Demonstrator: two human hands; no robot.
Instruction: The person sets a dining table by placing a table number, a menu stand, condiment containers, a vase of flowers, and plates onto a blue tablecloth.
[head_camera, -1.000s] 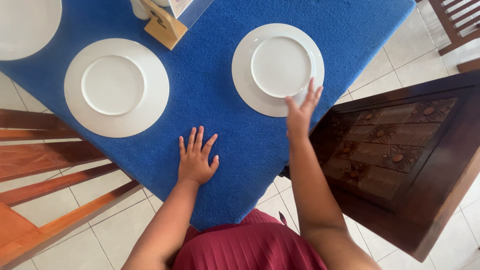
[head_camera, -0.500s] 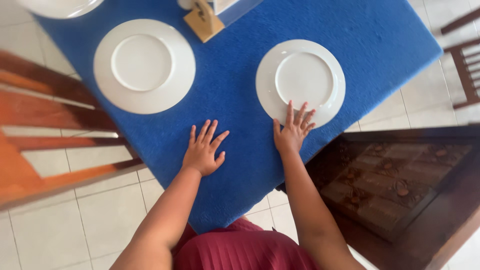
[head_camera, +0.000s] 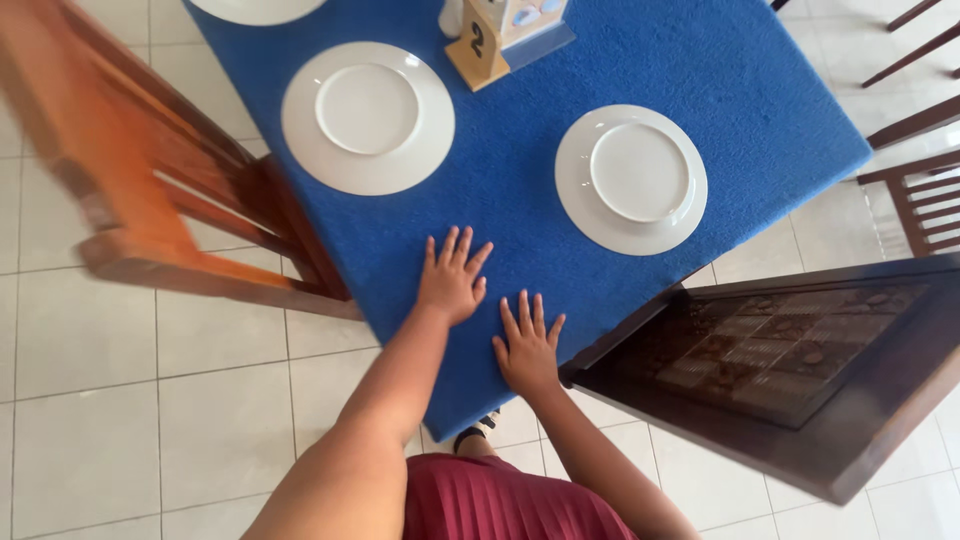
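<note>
Pale square floor tiles (head_camera: 130, 400) fill the room's lower ground, and over them stands a table spread with a bright blue cloth (head_camera: 740, 80), its near corner pointing toward the person. To the left, a reddish-brown wooden chair (head_camera: 150, 200) is pushed against the table's edge, blurred in the view. To the right, a dark carved wooden chair (head_camera: 790, 350) stands near the table corner, and the slatted backs of more dark chairs show at the far right edge.

On the cloth lie two white plates, each with a smaller plate stacked on it: one at the far left (head_camera: 368, 115) and one to the right (head_camera: 631, 178). The rim of a third white plate shows at the far edge. Between the two plates, farther off, stands a small wooden block stand (head_camera: 478, 55) with a clear card holder.

Both hands rest flat on the blue cloth near the table's near corner, fingers spread wide and holding nothing. The left hand (head_camera: 452, 283) lies a little farther in; the right hand (head_camera: 527, 345) sits just beside it, nearer the edge. The right plate is the closer one, apart from both hands.
</note>
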